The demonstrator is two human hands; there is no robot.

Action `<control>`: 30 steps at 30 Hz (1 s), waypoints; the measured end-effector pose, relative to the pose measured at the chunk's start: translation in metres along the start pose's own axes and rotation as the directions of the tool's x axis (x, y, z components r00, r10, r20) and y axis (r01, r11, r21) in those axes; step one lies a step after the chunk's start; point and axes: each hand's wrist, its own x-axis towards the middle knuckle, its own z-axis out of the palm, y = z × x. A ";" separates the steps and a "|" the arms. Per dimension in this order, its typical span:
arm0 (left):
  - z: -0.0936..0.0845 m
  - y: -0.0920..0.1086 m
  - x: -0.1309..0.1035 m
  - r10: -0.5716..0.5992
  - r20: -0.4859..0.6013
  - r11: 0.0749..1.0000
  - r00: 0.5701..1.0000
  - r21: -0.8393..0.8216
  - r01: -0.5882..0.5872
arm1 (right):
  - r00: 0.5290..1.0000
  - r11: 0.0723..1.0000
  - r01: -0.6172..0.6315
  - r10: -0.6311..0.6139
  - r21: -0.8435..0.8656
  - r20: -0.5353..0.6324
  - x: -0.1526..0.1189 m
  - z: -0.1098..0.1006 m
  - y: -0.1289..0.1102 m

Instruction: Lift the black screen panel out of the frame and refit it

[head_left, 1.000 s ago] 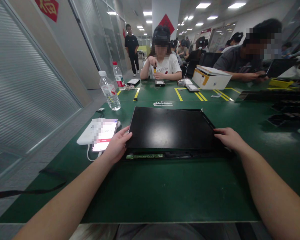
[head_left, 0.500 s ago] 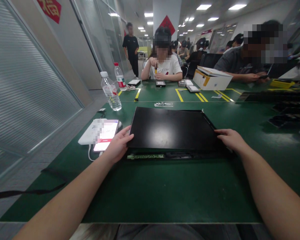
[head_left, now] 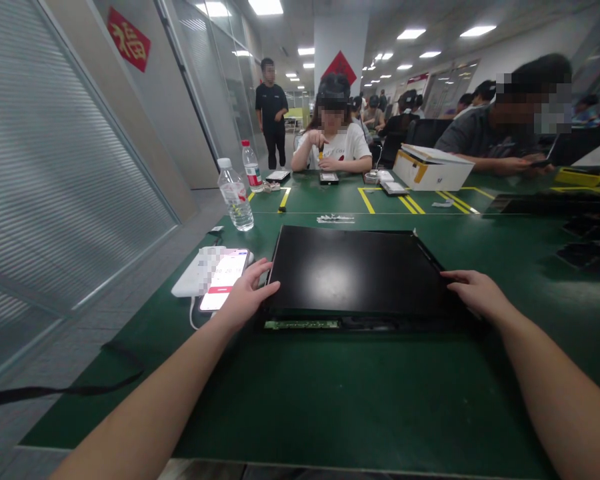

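A flat black display panel (head_left: 355,270) lies face up in front of me, over a dark frame. Along the frame's near side a narrow green circuit board (head_left: 303,325) is exposed, just below the panel's front edge. My left hand (head_left: 253,293) grips the panel's left edge, thumb on top near the front corner. On the opposite side, my right hand (head_left: 473,290) pinches the right edge between thumb and fingers. Some fingertips are hidden at the edges. Just left of my left hand lie a lit phone (head_left: 225,280) and a white device (head_left: 195,273) with a cable.
Two water bottles, a nearer one (head_left: 237,203) and a red-capped one (head_left: 251,167), stand at the back left. Small white scraps (head_left: 335,219) lie beyond the panel. Across the green table (head_left: 330,400), a person handles a small device near a white box (head_left: 433,170). Dark parts (head_left: 585,233) lie right.
The camera has tilted slightly, so the scene sits lower and further right. Both hands keep their hold on the panel's edges, and its front edge appears slightly closer to the circuit board.
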 end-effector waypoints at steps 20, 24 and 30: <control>-0.008 -0.018 0.007 0.023 0.058 0.941 0.998 0.337 -0.042 | 0.998 0.996 -0.062 0.062 0.067 0.012 -0.004 0.000 -0.003; -0.006 -0.016 0.006 0.054 0.061 0.920 0.997 0.385 -0.074 | 0.998 0.994 -0.069 0.068 0.087 0.020 -0.008 -0.002 -0.009; -0.007 -0.020 0.008 0.056 0.075 0.935 0.996 0.345 -0.078 | 0.989 0.988 -0.139 0.135 0.071 0.059 -0.015 -0.004 -0.021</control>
